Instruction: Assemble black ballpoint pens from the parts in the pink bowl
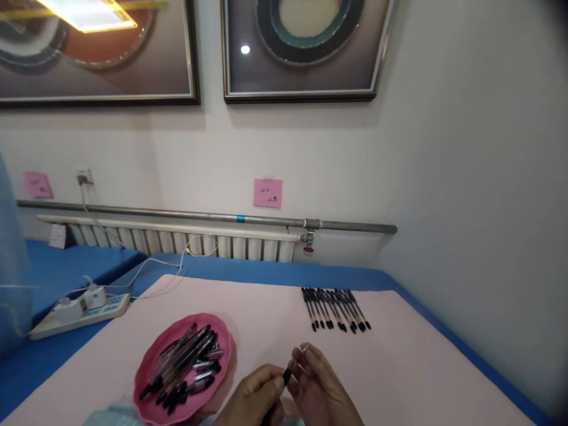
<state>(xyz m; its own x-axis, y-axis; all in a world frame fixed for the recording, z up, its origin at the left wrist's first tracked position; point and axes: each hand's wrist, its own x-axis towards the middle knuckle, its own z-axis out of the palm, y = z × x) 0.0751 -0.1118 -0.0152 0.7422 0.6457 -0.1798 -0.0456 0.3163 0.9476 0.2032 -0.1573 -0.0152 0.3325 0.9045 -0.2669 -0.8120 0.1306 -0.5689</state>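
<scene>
My left hand [260,393] is closed round a black pen [288,374], whose tip end sticks out between thumb and forefinger. Most of the pen is hidden in the hand. Just to the right, my right hand [322,384] has loosely bent fingers with gaps between them, close to the pen's tip; I make out nothing held in it. A pink scalloped dish [226,355] to the left contains several pen bodies [189,355] and short clear-and-black pen caps [204,376]. Further back on the right, several pens [335,309] lie side by side in a slanted row.
A pink sheet [261,313] covers most of the blue table [275,271]. At the left edge lies a power strip [113,307] with white plugs and cables. Behind the table are a radiator [239,247], a pipe [355,226] and the wall. Blue cloth shows at far left.
</scene>
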